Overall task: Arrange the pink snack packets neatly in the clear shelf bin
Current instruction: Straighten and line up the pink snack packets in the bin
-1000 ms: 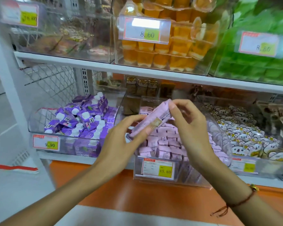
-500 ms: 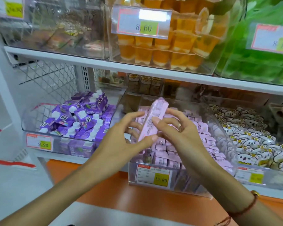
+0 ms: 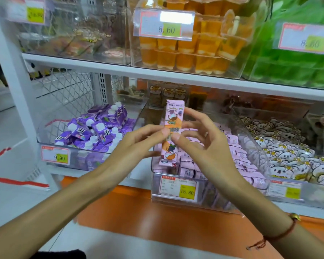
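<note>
A pink snack packet (image 3: 171,133) is held upright by both hands above the front of the clear shelf bin (image 3: 251,126).

The packet is pinched at its middle between the thumb and fingers of the left hand (image 3: 137,144) and the thumb and fingers of the right hand (image 3: 206,146), the remaining right fingers being spread loosely behind it. Its lower end is seen just over the bin's front edge, where more pink packets (image 3: 239,157) are stacked in rows. A price label (image 3: 178,187) reading 15.80 is fixed to the bin's front wall. Toward the left end of the shelf, a bin of purple packets (image 3: 95,129) is seen; toward the right end, white bear-printed packets (image 3: 292,157) are piled. On the shelf above, orange jelly cups (image 3: 195,51) are stacked.
</note>
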`<state>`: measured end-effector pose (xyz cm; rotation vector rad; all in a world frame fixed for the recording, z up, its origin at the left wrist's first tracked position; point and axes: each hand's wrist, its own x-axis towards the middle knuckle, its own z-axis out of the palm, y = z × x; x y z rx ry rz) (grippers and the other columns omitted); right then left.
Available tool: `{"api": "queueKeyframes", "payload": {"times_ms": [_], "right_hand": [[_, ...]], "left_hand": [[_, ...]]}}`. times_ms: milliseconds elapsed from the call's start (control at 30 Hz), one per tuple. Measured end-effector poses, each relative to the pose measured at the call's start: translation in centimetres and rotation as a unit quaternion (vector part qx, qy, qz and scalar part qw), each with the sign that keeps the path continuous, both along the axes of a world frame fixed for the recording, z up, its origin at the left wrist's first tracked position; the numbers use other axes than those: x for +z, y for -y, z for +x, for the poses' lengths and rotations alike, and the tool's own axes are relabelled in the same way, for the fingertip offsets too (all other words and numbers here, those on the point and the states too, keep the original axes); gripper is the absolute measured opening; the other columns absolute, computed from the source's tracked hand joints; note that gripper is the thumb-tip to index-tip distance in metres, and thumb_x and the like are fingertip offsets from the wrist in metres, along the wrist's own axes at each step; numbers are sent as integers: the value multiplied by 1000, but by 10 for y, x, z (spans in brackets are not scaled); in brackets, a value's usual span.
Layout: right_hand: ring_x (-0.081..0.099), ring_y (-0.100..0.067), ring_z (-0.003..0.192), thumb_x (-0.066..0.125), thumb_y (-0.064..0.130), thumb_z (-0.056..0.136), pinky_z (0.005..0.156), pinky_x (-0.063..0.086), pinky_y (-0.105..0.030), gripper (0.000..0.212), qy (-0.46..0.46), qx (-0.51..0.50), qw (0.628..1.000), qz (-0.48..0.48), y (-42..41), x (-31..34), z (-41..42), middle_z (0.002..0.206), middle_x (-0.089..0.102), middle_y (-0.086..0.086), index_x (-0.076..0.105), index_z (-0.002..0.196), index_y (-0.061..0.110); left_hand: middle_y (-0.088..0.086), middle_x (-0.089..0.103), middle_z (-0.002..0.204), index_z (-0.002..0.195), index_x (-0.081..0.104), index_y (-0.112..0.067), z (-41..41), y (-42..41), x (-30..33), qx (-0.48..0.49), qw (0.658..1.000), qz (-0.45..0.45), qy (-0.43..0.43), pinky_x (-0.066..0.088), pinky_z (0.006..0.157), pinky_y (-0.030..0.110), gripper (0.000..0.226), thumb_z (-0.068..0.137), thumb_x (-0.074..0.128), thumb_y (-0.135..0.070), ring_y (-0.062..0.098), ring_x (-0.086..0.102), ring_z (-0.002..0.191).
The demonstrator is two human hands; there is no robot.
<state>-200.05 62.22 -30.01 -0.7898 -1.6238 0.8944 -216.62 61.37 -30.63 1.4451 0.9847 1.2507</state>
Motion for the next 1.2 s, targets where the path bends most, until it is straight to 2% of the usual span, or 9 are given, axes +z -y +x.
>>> {"api": "queueKeyframes", "payload": {"times_ms": [267,367,467,533,667,833,967,1100,1200], "right_hand": [[68,-13,98,69,17,83,78,56,-22,61,-136,17,984,-112,0,-5,0,113,66,1,39,135,25],[64,-3,94,72,36,76,77,52,-18,73,50,-48,987,-144,-2,-14,0,115,61,8,33,136,25],[47,2,84,64,25,86,73,37,-20,37,257,-94,962,9,-2,-30,-1,97,51,21,44,118,26],[39,0,88,57,25,91,75,31,-22,20,374,-63,916,129,2,-37,-2,91,46,26,53,110,26],[39,-15,119,37,38,99,96,22,-29,38,567,-47,783,252,0,-44,5,129,54,10,48,133,28],[39,-11,122,38,42,99,98,32,-21,40,569,8,793,216,-8,-34,32,130,51,11,50,134,28],[40,-3,115,46,42,96,79,25,-6,35,540,25,822,181,-12,-33,49,124,52,16,54,129,33],[39,-1,113,45,41,96,78,24,-5,34,538,20,822,185,-13,-36,50,122,53,17,55,127,34],[39,-2,113,45,41,96,81,25,-10,33,539,23,820,188,-13,-37,50,122,53,16,55,127,33]], "left_hand": [[-14,70,108,116,60,-32,-7,9,-2,23,998,47,-23,50,88,17,47,69,69,-31,3,65,101],[-15,71,104,110,63,-29,-21,6,7,88,992,88,6,46,79,7,37,72,67,-32,0,64,99],[-12,70,98,106,64,-26,-34,3,13,131,983,130,6,48,85,14,33,74,63,-33,5,64,95],[-11,70,97,106,63,-26,-36,2,12,133,980,145,-20,48,89,17,33,74,62,-33,7,64,94],[-20,67,97,115,59,-31,-32,0,0,103,981,153,-64,50,91,22,39,76,62,-31,5,64,94],[-22,64,107,114,56,-33,-32,-3,-6,81,972,190,-108,48,85,15,33,82,62,-26,0,62,98],[-15,63,115,115,59,-30,-34,-7,-8,22,962,182,-201,47,87,13,29,87,60,-25,3,59,110],[-20,59,116,117,58,-36,-39,-10,-11,35,877,270,-396,37,93,11,29,90,55,-46,-3,51,110],[-16,52,119,111,63,-35,-31,-11,-22,35,802,304,-513,35,93,24,28,90,51,-48,0,39,108]]}}
